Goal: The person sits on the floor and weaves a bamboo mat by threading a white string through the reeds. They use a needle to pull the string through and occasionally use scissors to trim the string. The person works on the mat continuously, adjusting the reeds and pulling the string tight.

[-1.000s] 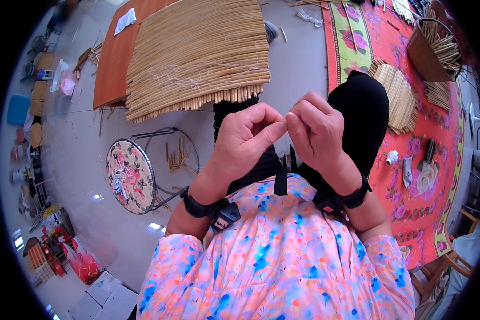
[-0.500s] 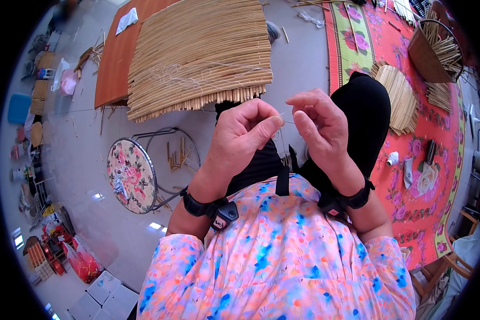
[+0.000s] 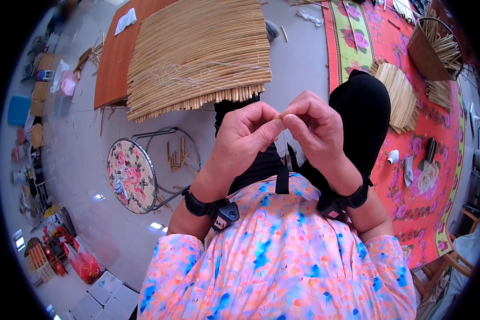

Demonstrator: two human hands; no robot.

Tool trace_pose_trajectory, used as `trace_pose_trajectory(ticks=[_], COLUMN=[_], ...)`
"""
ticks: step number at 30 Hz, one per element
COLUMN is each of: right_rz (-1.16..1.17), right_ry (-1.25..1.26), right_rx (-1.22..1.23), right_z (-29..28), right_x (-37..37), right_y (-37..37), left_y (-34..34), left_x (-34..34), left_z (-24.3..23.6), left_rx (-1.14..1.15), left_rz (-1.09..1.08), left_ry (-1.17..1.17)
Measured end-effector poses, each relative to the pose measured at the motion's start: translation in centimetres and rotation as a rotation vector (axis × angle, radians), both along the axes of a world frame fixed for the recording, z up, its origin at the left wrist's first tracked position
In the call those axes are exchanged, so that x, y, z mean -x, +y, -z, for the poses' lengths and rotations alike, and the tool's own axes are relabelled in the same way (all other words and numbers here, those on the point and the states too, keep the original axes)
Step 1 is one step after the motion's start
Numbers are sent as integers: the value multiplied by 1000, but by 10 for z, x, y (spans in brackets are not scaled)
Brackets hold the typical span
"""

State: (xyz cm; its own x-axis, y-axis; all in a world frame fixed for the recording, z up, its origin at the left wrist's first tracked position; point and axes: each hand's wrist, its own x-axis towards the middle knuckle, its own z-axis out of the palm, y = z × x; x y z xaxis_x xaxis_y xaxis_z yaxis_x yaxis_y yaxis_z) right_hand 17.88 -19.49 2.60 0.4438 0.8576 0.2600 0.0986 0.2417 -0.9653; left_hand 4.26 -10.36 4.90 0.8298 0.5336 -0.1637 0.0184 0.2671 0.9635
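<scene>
Both pinched ctr-frame, L hand [image 3: 242,134] & R hand [image 3: 319,130]; I can't tell what's held. Flat tan reed-stick mat [image 3: 200,53] upper-left, grain approx. crosswise, nearer L hand.

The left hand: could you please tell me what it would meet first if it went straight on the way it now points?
Most likely the right hand, whose fingertips lie in line with the left hand, though depth leaves any gap between the two unclear.

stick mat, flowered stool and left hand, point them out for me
Stick mat [image 3: 202,42], head view: bare upper face
Flowered stool [image 3: 142,181], head view: patterned seat, right of its middle
Left hand [image 3: 238,136], head view: thumb side
</scene>
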Motion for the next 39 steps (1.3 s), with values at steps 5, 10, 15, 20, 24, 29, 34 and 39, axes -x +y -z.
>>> trace_pose_trajectory(ticks=[5,10,15,20,24,29,34,39], right_rz=[4,26,-57,-72,12,101,111,106], right_ry=[95,188,-7,-157,-127,-96,-48,6], right_rx=[62,100,135,174,206,211,203,196], right_z=[-2,-5,-11,-7,-6,-3,2,5], right_x=[2,0,-1,8,9,9,10,9], right_y=[-1,-4,-8,-8,-7,-6,-6,-7], left_y=[0,1,5,1,0,0,-3,0], left_x=[0,1,2,0,-2,-2,-6,-13], left_z=[1,-2,1,0,-1,-1,-3,0], left_rx=[6,-50,-116,-184,-286,-423,-502,-762], left_rz=[-14,-86,-171,-241,-339,-356,-343,-248], left_ry=[-6,1,-22,-26,-27,-1,39,-25])
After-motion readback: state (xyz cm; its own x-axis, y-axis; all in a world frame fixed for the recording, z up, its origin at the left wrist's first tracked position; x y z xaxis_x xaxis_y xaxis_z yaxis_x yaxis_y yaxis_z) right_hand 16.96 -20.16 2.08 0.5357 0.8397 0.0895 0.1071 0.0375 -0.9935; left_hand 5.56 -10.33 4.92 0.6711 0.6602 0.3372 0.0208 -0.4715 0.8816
